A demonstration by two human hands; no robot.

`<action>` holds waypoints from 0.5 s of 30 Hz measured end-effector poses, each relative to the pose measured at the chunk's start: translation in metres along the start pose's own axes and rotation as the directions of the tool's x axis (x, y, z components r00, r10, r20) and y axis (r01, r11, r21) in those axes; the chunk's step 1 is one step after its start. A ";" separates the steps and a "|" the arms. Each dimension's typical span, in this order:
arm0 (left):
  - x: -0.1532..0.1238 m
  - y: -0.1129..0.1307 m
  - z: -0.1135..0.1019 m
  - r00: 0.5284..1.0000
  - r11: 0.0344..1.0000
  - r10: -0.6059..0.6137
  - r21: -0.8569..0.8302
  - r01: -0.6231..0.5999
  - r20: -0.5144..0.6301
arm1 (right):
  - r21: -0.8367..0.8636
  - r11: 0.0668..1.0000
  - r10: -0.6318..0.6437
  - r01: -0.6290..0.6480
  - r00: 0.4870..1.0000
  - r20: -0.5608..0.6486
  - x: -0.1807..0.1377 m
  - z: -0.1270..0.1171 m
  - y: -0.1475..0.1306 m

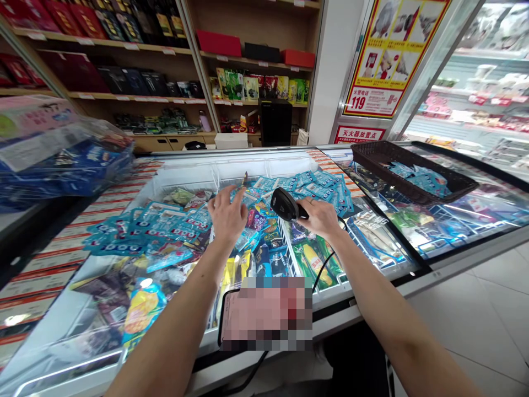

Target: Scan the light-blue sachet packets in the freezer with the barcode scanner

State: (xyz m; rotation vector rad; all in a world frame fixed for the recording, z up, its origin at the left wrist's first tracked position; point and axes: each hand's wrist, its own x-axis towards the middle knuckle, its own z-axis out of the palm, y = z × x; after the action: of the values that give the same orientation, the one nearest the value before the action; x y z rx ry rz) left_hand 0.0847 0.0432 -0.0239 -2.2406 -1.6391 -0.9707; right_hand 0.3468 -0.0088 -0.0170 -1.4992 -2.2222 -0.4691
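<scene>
My right hand [320, 218] is wrapped round the grip of a black handheld barcode scanner [285, 205], its head turned toward my left hand. A black cable runs down from the scanner. My left hand [228, 214] is over the freezer goods with fingers curled, and a thin dark and gold packet [245, 178], seen nearly edge-on, sticks up at its fingertips. Flat blue packets [161, 223] lie in a spread pile on the glass to the left. More blue packets [320, 187] are heaped beyond the scanner.
Below the glass, the chest freezer [285, 242] holds several bagged goods. A phone [264, 317], partly blurred out, lies at the front edge. To the right stands a dark basket [413, 171] with blue packets. Plastic-wrapped packs [61, 151] stand on the left, shelves behind.
</scene>
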 end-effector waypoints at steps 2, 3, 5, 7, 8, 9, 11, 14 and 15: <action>0.001 -0.001 0.004 0.987 0.992 0.126 -0.024 -0.124 0.099 | -0.004 1.000 0.018 -0.018 1.000 -0.002 0.000 0.000 0.001; 0.001 -0.001 0.007 0.976 0.986 0.169 -0.033 -0.166 0.138 | -0.004 1.000 0.026 -0.026 1.000 -0.004 0.000 0.000 0.001; 0.000 -0.003 0.010 0.971 0.985 0.175 -0.019 -0.174 0.163 | -0.002 0.999 0.038 -0.038 0.999 -0.011 0.000 0.001 0.002; -0.001 -0.004 0.012 0.987 0.994 0.100 0.024 -0.104 0.129 | 0.001 0.999 0.043 -0.043 0.999 -0.012 0.000 0.002 0.002; -0.002 -0.004 0.013 0.993 0.997 0.054 0.047 -0.059 0.102 | 0.002 0.999 0.046 -0.046 0.999 -0.013 -0.001 0.002 0.002; -0.003 -0.004 0.013 0.997 0.998 0.010 0.066 -0.015 0.074 | 0.002 0.999 0.050 -0.050 0.999 -0.015 -0.001 0.003 0.003; -0.005 -0.003 0.012 0.998 0.995 -0.062 0.085 0.060 0.021 | 0.000 0.998 0.060 -0.060 0.998 -0.016 -0.001 0.004 0.002; -0.006 -0.001 0.011 0.989 0.987 -0.141 0.069 0.143 -0.036 | -0.015 0.996 0.083 -0.083 0.996 -0.015 -0.001 0.005 0.003; -0.005 0.000 0.010 0.988 0.987 -0.149 0.056 0.152 -0.045 | -0.022 0.995 0.093 -0.093 0.996 -0.016 -0.001 0.005 0.003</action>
State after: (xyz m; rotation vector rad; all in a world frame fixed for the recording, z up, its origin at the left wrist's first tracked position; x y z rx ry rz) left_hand 0.0877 0.0443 -0.0349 -2.0703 -1.8164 -0.9821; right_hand 0.3486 -0.0060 -0.0214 -1.5977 -2.1318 -0.4754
